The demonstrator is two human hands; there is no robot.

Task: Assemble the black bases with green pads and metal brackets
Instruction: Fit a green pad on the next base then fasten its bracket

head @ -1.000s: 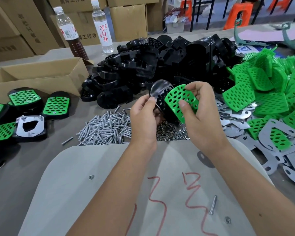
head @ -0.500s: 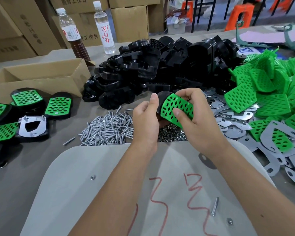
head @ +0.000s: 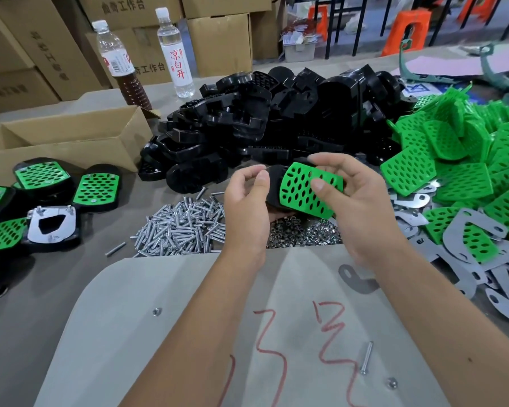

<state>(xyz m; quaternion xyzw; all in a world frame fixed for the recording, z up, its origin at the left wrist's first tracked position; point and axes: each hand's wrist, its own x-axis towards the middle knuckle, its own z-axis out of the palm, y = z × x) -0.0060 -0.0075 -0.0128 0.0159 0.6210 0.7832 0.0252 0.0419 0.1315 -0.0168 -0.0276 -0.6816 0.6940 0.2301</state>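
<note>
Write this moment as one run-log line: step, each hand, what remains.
step: fitting pad on base | left hand: holds base | right hand: presses pad | remaining: bracket

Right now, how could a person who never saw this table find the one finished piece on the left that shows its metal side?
Start at the open cardboard box at the table's left. Just in front of it lies a cluster of finished pieces, black bases with green pads facing up. Among them, nearest the screw pile, the piece with the metal bracket is the only one showing a shiny silver plate with a dark hole instead of green.
</note>
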